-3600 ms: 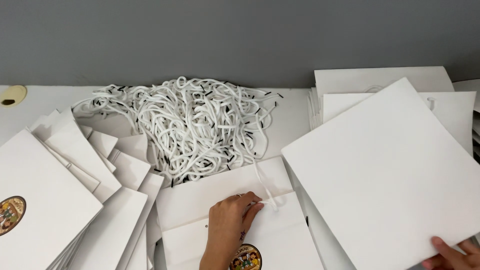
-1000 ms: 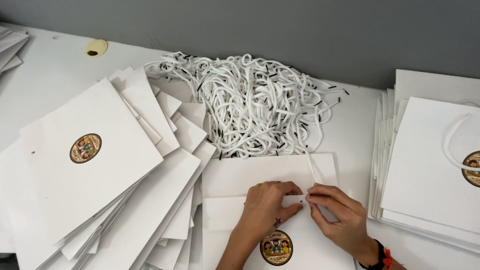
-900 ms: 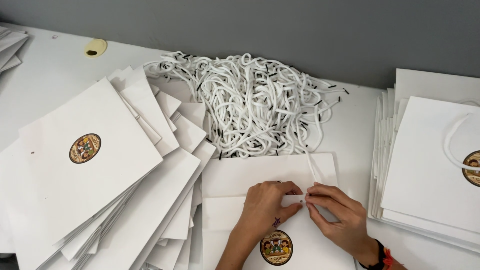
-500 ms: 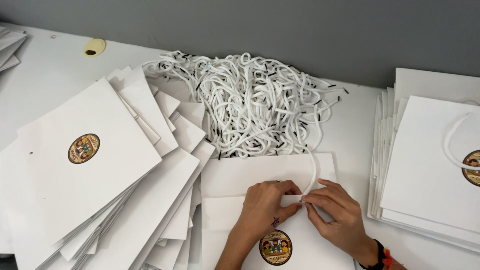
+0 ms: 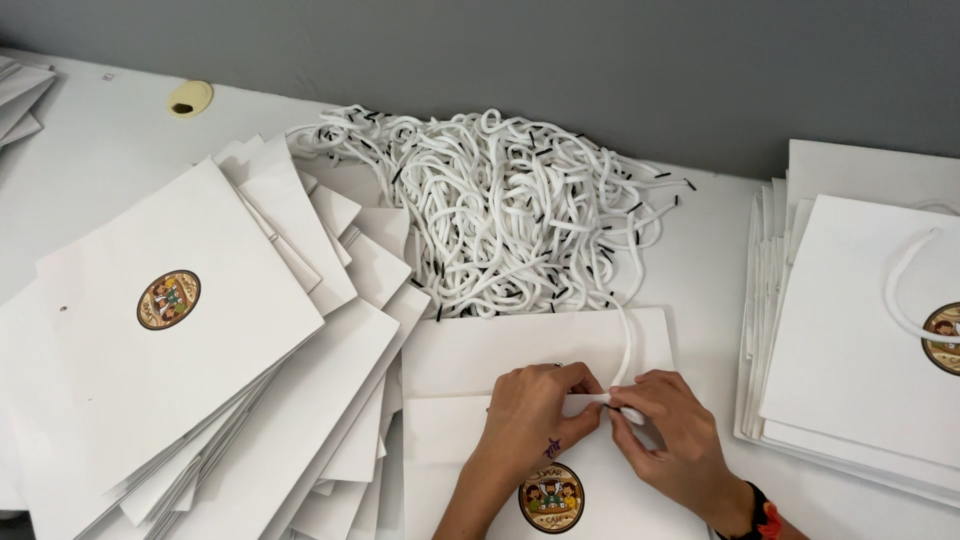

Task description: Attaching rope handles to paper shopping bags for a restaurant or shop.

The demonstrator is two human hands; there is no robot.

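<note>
Both hands pinch one white cord handle (image 5: 622, 362) at the top edge of the flat white paper bag (image 5: 480, 355) under them. The left hand (image 5: 532, 415) holds the bag edge, the right hand (image 5: 668, 432) grips the cord end. I think pushing it through the hole comes next, slowly.

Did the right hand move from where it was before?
Yes. The right hand came in from the right-side stack to the middle bag, beside the left hand.

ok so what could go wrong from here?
The cord that both hands, left hand and right hand, pinch at the bag top runs up to the tangled cord pile; a pull might drag others along. The fanned bag stack crowds the left elbow and could slide.
</note>
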